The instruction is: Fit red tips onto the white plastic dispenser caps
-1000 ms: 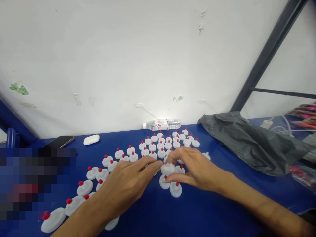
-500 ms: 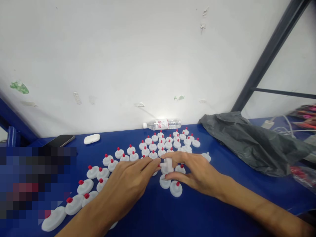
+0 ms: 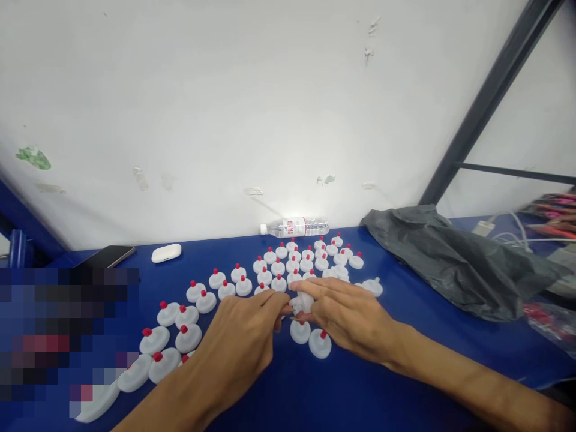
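Several white round plastic caps with red tips lie spread over the blue table. My right hand pinches one white cap between thumb and fingers just above the table. My left hand meets it from the left, fingertips closed on the same cap's side; whether they hold a small red piece there is hidden. Two more caps sit directly under my hands. One cap without a red tip lies to the right.
A clear water bottle lies against the white wall. A white earbud case and a dark phone rest at the back left. A crumpled grey plastic bag fills the right side, with cables behind it.
My right hand lifted one white cap off the table and turned it. My left hand's fingers closed in on it from the left. The view shifted slightly.
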`<state>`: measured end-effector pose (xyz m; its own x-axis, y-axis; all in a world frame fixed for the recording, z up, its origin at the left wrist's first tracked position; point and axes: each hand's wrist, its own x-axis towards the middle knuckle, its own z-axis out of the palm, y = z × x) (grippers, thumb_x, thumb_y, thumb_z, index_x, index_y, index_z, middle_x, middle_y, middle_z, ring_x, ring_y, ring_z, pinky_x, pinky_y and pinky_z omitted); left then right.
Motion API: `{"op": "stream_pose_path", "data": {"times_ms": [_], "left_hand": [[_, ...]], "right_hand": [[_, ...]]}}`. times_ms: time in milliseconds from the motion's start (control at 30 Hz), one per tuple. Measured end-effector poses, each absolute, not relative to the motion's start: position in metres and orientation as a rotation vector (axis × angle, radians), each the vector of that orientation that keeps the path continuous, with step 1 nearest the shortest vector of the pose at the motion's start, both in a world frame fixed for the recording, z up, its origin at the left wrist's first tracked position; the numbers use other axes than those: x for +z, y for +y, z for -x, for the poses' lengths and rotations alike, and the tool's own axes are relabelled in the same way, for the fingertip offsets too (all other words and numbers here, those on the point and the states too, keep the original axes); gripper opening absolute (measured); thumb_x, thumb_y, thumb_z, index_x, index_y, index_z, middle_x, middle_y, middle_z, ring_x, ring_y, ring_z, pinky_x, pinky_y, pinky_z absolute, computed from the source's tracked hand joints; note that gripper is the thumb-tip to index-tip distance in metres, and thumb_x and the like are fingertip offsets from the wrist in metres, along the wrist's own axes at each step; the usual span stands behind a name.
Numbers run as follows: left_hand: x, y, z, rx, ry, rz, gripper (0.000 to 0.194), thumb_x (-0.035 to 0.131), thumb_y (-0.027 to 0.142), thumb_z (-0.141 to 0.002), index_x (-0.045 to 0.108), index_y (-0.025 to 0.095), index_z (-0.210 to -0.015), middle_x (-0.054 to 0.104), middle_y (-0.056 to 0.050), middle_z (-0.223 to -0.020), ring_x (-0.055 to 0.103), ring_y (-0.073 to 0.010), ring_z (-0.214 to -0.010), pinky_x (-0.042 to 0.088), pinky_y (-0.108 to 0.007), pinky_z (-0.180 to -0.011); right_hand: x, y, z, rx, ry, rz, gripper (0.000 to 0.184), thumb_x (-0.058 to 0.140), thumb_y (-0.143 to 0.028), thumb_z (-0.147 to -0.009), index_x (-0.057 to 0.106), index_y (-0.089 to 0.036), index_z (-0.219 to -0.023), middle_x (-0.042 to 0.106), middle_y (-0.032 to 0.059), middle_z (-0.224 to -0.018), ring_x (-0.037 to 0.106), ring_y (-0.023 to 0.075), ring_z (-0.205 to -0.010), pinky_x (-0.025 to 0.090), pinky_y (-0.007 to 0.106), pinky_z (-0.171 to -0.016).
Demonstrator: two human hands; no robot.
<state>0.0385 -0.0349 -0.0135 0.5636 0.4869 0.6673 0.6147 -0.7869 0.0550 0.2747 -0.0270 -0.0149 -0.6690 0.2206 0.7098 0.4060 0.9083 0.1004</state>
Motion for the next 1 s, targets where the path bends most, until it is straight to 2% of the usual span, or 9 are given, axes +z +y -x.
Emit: {"op": "stream_pose_path", "data": {"times_ms": [100,300,400,533,667,767,867,1000], "left_hand": [[-0.013,-0.036,-0.041,-1.075,-0.972,2.668,0.030,0.039,0.000,-0.077,0.050,0.028,-0.084,0.067,0.010,-0.061,0.063,-0.0112,-0.045,0.039,-0.025,-0.043],[-0.011,-0.036,-0.043,-1.126,-1.067,2.766,0.026,0.041,0.007,-0.088,0.049,0.026,-0.073,0.064,0.008,-0.054,0.056,-0.0107,-0.041,0.035,-0.026,-0.043],[-0.011,-0.036,-0.042,-1.116,-1.105,2.852,0.027,0.041,0.009,-0.090,0.048,0.026,-0.069,0.063,0.008,-0.053,0.057,-0.0103,-0.043,0.038,-0.024,-0.047],[-0.009,-0.035,-0.041,-1.091,-1.168,2.934,0.031,0.041,0.014,-0.094,0.048,0.026,-0.066,0.061,0.008,-0.052,0.057,-0.0112,-0.044,0.036,-0.026,-0.048],[-0.004,-0.033,-0.038,-1.076,-1.229,2.991,0.034,0.041,0.026,-0.103,0.052,0.026,-0.071,0.063,0.007,-0.058,0.057,-0.0136,-0.050,0.035,-0.030,-0.053],[0.000,-0.032,-0.034,-1.050,-1.270,3.112,0.038,0.039,0.036,-0.108,0.058,0.028,-0.076,0.064,0.007,-0.064,0.059,-0.0135,-0.056,0.039,-0.029,-0.060],[0.003,-0.032,-0.031,-1.029,-1.298,3.253,0.036,0.038,0.040,-0.109,0.064,0.030,-0.085,0.064,0.008,-0.069,0.060,-0.0128,-0.060,0.044,-0.028,-0.065],[0.005,-0.028,-0.031,-1.076,-1.363,3.375,0.038,0.044,0.046,-0.107,0.069,0.029,-0.083,0.065,0.006,-0.070,0.062,-0.0128,-0.062,0.047,-0.028,-0.066]], "right_hand": [[-0.011,-0.029,-0.273,-0.408,-2.288,0.431,0.009,0.059,-0.011,-0.102,0.064,-0.017,-0.099,0.076,0.0146,-0.126,0.074,0.0218,-0.114,0.061,0.032,-0.101],[-0.011,-0.032,-0.269,-0.472,-2.247,0.448,0.017,0.054,-0.014,-0.105,0.066,-0.017,-0.094,0.078,0.0125,-0.123,0.076,0.0198,-0.109,0.061,0.030,-0.099],[-0.013,-0.033,-0.268,-0.517,-2.234,0.438,0.023,0.048,-0.010,-0.105,0.068,-0.017,-0.098,0.078,0.0106,-0.122,0.074,0.0180,-0.111,0.060,0.029,-0.099],[-0.012,-0.033,-0.270,-0.507,-2.246,0.420,0.021,0.053,-0.006,-0.101,0.070,-0.017,-0.102,0.078,0.0102,-0.124,0.074,0.0187,-0.114,0.059,0.029,-0.101],[-0.013,-0.029,-0.273,-0.327,-2.250,0.449,0.012,0.056,-0.016,-0.105,0.066,-0.019,-0.101,0.078,0.0099,-0.123,0.077,0.0165,-0.104,0.061,0.026,-0.093],[-0.016,-0.025,-0.275,-0.016,-2.213,0.555,0.007,0.063,-0.026,-0.104,0.060,-0.023,-0.098,0.080,0.0057,-0.113,0.077,0.0170,-0.104,0.062,0.024,-0.086],[-0.016,-0.024,-0.277,0.267,-2.170,0.652,0.008,0.064,-0.031,-0.104,0.059,-0.025,-0.106,0.079,0.0041,-0.117,0.078,0.0181,-0.103,0.063,0.027,-0.085],[-0.011,-0.025,-0.280,0.363,-2.171,0.647,0.036,0.069,-0.045,-0.100,0.060,-0.027,-0.129,0.080,0.0031,-0.114,0.078,0.0169,-0.096,0.063,0.027,-0.083]]}}
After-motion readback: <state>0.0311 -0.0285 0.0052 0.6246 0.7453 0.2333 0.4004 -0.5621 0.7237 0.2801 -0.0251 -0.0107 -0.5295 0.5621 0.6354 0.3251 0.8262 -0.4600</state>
